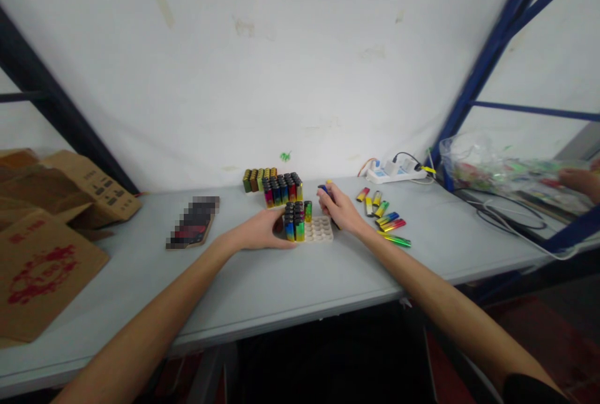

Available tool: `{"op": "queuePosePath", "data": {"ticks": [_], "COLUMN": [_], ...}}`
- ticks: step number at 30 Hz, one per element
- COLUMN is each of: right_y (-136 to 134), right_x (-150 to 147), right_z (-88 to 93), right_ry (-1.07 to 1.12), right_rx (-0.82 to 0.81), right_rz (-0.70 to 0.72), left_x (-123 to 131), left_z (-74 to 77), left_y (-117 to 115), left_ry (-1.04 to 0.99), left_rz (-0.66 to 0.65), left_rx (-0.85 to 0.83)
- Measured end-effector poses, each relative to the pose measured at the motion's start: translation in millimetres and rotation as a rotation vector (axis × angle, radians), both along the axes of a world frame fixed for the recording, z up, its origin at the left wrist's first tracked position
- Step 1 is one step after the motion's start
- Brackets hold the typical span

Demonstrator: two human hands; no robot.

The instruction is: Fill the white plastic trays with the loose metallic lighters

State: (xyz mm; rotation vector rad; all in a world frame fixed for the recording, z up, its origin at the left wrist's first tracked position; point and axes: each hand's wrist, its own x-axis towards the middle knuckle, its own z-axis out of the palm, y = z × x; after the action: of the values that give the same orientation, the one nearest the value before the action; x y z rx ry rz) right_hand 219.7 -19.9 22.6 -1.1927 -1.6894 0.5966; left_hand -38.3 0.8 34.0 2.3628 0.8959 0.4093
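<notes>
My left hand (pixel 259 229) wraps round the left end of a white tray (pixel 323 232) with round holes, its thumb along the front edge. Several lighters (pixel 294 222) with shiny blue, green and yellow bodies stand upright in the tray's left part, beside my fingers. The holes on its right side show bare. My right hand (pixel 341 209) is just right of the tray, fingers pinched round a lighter (pixel 322 189) whose dark blue end shows; the rest is mostly hidden. Loose lighters (pixel 388 219) in mixed colours lie on the table right of this hand.
Upright blocks of lighters (pixel 282 190) stand behind the tray. A partly pixelated phone (pixel 193 222) lies left, near open cardboard boxes (pixel 51 266). By the wall sits a white power strip (pixel 396 171) with cables. Another person's hand (pixel 581 182) shows at far right, behind a blue frame (pixel 487 60).
</notes>
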Motion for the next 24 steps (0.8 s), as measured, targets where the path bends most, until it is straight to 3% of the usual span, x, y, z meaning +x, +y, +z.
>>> {"op": "queuePosePath", "data": {"ticks": [5,15,24], "right_y": [-5,-6,-6], "right_x": [3,6,4], "right_z": [10.6,7.8,10.5], "right_ry": [-0.249,-0.378,-0.469], "right_rx": [0.185,0.1,0.144], "right_rz": [0.006,0.124,0.177], "left_x": [-1,0,0], "left_z": [-0.4,-1.5,-0.2], "left_y": [1,1,2], "left_ry": [-0.01,-0.019,-0.01], "left_rz": [0.002,0.006,0.01], "left_rx": [-0.018,-0.015,-0.009]}}
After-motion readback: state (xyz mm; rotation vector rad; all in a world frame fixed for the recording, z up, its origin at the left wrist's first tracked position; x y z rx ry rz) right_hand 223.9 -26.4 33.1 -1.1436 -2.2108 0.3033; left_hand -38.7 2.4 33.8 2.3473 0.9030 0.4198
